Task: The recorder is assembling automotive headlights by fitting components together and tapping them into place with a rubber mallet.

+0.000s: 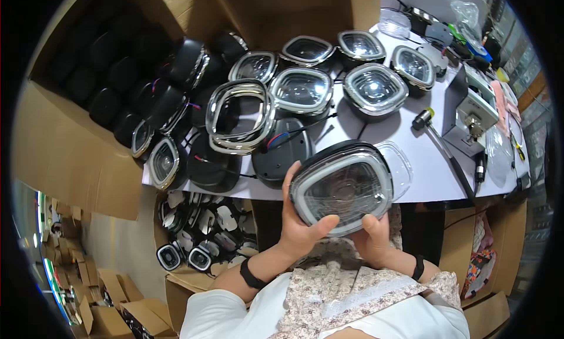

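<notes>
Between my two hands is a rounded-square lamp [345, 189] with a clear front, a pale inner ring and a black housing, tilted up over the table's front edge. My left hand [301, 218] grips its left side, thumb on the lower rim. At the lower right edge my right hand [373, 236] holds it too, thumb on the rim; its other fingers are hidden beneath. A clear plastic lens cover [400, 170] lies partly behind the lamp. To the left are a black lamp housing [281, 157] with its back up and a stack of shiny ring frames [238, 144].
Several similar lamps [376, 89] stand across the white table [405, 125]. A mallet [435, 133] and a box-shaped device [476, 110] are at the right. Cardboard boxes [82, 157] of black housings stand at the left, with another box of parts [202, 233] below the table.
</notes>
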`<action>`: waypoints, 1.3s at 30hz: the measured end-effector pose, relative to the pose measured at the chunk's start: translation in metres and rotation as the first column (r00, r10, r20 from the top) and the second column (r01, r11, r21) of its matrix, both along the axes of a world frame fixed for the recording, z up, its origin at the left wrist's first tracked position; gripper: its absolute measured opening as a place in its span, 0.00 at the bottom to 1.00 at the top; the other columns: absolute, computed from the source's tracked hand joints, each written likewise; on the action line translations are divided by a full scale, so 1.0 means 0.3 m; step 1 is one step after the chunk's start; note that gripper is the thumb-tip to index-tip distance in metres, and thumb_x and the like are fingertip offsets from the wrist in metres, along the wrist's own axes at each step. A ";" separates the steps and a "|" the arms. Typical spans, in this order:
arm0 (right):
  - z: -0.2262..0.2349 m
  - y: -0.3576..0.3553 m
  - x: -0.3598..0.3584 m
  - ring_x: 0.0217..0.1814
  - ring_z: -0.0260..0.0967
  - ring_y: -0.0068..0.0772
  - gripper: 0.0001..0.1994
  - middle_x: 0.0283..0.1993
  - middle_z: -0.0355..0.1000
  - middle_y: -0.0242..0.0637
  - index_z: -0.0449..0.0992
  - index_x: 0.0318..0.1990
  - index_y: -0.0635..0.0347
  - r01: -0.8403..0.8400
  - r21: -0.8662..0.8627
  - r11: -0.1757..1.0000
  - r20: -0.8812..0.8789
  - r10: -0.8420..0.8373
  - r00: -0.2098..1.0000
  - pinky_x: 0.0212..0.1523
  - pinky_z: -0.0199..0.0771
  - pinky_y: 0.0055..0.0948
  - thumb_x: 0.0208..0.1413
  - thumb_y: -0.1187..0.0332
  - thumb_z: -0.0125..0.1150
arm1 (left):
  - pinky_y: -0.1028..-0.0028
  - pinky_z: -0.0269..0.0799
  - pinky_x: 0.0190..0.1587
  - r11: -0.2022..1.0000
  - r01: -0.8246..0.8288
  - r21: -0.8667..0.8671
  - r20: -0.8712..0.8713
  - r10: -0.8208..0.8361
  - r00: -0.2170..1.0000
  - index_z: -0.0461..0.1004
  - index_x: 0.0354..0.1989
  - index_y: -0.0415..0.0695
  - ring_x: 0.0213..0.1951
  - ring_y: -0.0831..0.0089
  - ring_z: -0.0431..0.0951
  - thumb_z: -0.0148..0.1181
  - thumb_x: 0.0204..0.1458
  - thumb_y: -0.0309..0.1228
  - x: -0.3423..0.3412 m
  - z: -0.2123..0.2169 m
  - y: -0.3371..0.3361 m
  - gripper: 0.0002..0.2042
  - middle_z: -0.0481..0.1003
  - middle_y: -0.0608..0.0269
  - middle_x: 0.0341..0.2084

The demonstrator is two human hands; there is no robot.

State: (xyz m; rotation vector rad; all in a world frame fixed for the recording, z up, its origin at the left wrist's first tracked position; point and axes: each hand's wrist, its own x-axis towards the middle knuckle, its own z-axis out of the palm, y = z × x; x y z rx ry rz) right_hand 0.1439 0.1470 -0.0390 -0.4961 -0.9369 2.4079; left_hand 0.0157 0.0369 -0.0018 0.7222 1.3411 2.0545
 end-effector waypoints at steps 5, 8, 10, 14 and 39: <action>0.032 0.074 0.033 0.69 0.65 0.43 0.44 0.67 0.64 0.43 0.60 0.69 0.61 -0.070 0.035 0.997 0.013 0.069 0.998 0.69 0.67 0.47 0.54 0.39 0.63 | 0.64 0.68 0.62 0.935 -0.100 -0.341 -0.651 -0.158 0.742 0.63 0.70 0.39 0.59 0.59 0.76 0.70 0.54 0.48 -0.165 0.082 -0.091 0.40 0.75 0.45 0.55; 0.023 0.113 0.049 0.68 0.66 0.43 0.45 0.66 0.66 0.43 0.60 0.70 0.62 -0.039 0.072 0.997 -0.050 0.043 0.998 0.68 0.68 0.45 0.54 0.38 0.64 | 0.72 0.74 0.41 0.799 -0.541 -0.261 -0.678 0.247 0.692 0.81 0.42 0.38 0.34 0.74 0.79 0.65 0.59 0.35 -0.444 0.219 -0.080 0.12 0.81 0.59 0.32; 0.016 0.116 0.080 0.68 0.66 0.42 0.46 0.67 0.65 0.42 0.60 0.70 0.62 -0.083 0.079 0.993 -0.024 0.085 0.996 0.68 0.68 0.44 0.53 0.38 0.66 | 0.73 0.72 0.37 0.562 -0.783 -0.266 -0.852 0.243 0.464 0.81 0.40 0.39 0.32 0.73 0.79 0.65 0.59 0.40 -0.694 0.238 -0.132 0.15 0.82 0.59 0.30; 0.025 0.095 0.079 0.66 0.67 0.38 0.48 0.66 0.66 0.40 0.59 0.70 0.61 -0.146 0.046 0.988 0.044 0.144 0.989 0.67 0.69 0.41 0.49 0.39 0.71 | 0.72 0.74 0.36 0.451 -0.692 -0.564 -0.738 0.101 0.667 0.84 0.37 0.35 0.30 0.72 0.80 0.68 0.55 0.41 -0.990 0.194 -0.228 0.17 0.82 0.59 0.26; -0.004 0.041 0.036 0.66 0.69 0.41 0.54 0.67 0.66 0.46 0.57 0.72 0.63 -0.408 -0.142 0.902 0.139 0.426 0.894 0.67 0.72 0.42 0.41 0.43 0.78 | 0.83 0.67 0.29 0.618 -0.314 -0.721 -0.480 -0.118 0.869 0.82 0.31 0.35 0.24 0.87 0.74 0.66 0.53 0.25 -0.315 0.298 -0.162 0.05 0.78 0.71 0.20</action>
